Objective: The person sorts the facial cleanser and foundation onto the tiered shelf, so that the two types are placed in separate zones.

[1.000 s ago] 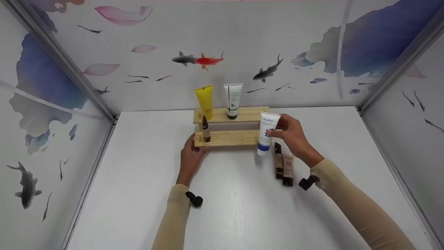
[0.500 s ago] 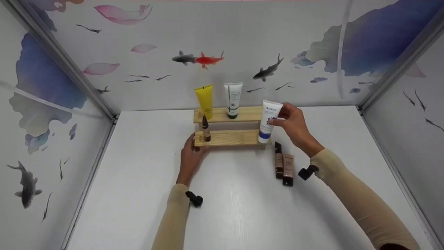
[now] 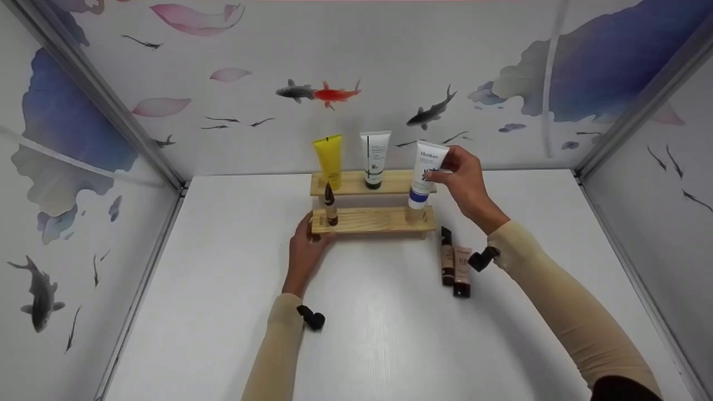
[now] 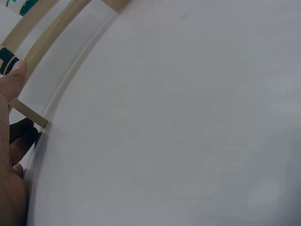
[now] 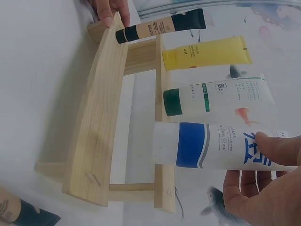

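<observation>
Rack point(image 3: 373, 221): two wooden tiers, rear one raised, standing on the white table point(image 3: 362, 340). All positions below refer to the rack.

Right hand point(image 3: 467, 181): at the rack's right end, thumb on the near face of the white tube point(image 3: 422, 186), fingers behind it. Grip closed around the tube's upper body, no gap seen. Tube is cap down, blue band just above the cap, top leaning to the right; it lies in front of the rear tier's right end and above the front tier. Contact between cap and wood: cannot tell.

Left hand point(image 3: 308, 249): at the rack's front left corner, thumb and fingers gripping the end of the front tier; closed on the wood.

On the rack: yellow tube point(image 3: 328, 161) upright, rear tier, left end; green-capped tube point(image 3: 375, 157) upright, rear tier, near the middle; brown tube point(image 3: 331, 207) upright, front tier, left end, near the left hand.

Off the rack: slim tube point(image 3: 447, 257) and tan tube point(image 3: 462, 270) lie side by side, in front of its right end.

Behind the rack: wall point(image 3: 473, 33) printed with fish and petals.
</observation>
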`<state>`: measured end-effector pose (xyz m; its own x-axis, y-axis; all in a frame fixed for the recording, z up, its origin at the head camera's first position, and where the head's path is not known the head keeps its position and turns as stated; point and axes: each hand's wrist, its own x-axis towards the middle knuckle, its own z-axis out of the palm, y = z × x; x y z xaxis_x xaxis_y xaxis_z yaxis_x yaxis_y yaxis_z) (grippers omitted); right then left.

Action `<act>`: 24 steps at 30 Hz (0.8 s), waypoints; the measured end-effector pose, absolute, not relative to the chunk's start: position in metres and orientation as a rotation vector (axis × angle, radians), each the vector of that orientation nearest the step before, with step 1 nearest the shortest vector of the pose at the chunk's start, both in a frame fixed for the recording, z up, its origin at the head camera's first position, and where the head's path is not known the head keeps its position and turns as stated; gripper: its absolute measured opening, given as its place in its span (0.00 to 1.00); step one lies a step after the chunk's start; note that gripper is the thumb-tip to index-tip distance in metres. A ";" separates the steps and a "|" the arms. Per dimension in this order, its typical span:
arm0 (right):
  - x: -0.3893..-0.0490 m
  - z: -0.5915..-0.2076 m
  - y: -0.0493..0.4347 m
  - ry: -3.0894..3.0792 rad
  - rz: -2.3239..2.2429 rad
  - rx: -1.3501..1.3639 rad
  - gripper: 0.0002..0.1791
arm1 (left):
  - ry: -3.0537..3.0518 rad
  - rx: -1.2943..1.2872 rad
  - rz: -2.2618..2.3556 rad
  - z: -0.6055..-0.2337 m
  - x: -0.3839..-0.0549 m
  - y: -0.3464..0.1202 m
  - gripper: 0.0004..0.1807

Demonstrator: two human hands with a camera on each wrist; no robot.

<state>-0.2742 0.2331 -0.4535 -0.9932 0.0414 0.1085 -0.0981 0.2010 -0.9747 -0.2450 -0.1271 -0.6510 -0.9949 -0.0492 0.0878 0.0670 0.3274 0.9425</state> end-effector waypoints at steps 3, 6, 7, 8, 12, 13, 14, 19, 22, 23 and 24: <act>-0.280 -0.452 0.230 -2.322 1.916 0.059 0.24 | -2.473 -0.019 -1.757 -0.651 -0.246 -0.127 0.51; -0.286 -0.450 0.226 -2.311 1.918 0.058 0.24 | -2.476 -0.024 -1.746 -0.651 -0.246 -0.127 0.50; -0.288 -0.450 0.225 -2.314 1.914 0.056 0.24 | -2.476 -0.024 -1.745 -0.651 -0.246 -0.127 0.50; -0.289 -0.449 0.224 -2.316 1.909 0.057 0.24 | -2.477 -0.026 -1.745 -0.651 -0.246 -0.127 0.50; -0.296 -0.447 0.221 -2.338 1.878 0.066 0.25 | -2.470 -0.031 -1.758 -0.651 -0.246 -0.126 0.49; -0.298 -0.446 0.221 -2.341 1.870 0.070 0.25 | -2.467 -0.031 -1.759 -0.651 -0.246 -0.126 0.49; -0.299 -0.446 0.220 -2.343 1.865 0.076 0.25 | -2.462 -0.031 -1.763 -0.651 -0.246 -0.125 0.49; -0.305 -0.443 0.216 -2.333 1.853 0.093 0.24 | -2.457 -0.033 -1.756 -0.652 -0.246 -0.125 0.49; -0.308 -0.443 0.215 -2.338 1.829 0.102 0.23 | -2.462 -0.034 -1.749 -0.652 -0.246 -0.126 0.49; -0.308 -0.443 0.214 -2.342 1.822 0.106 0.23 | -2.463 -0.034 -1.747 -0.652 -0.246 -0.126 0.49; -0.309 -0.443 0.214 -2.343 1.818 0.109 0.23 | -2.463 -0.033 -1.747 -0.652 -0.246 -0.127 0.49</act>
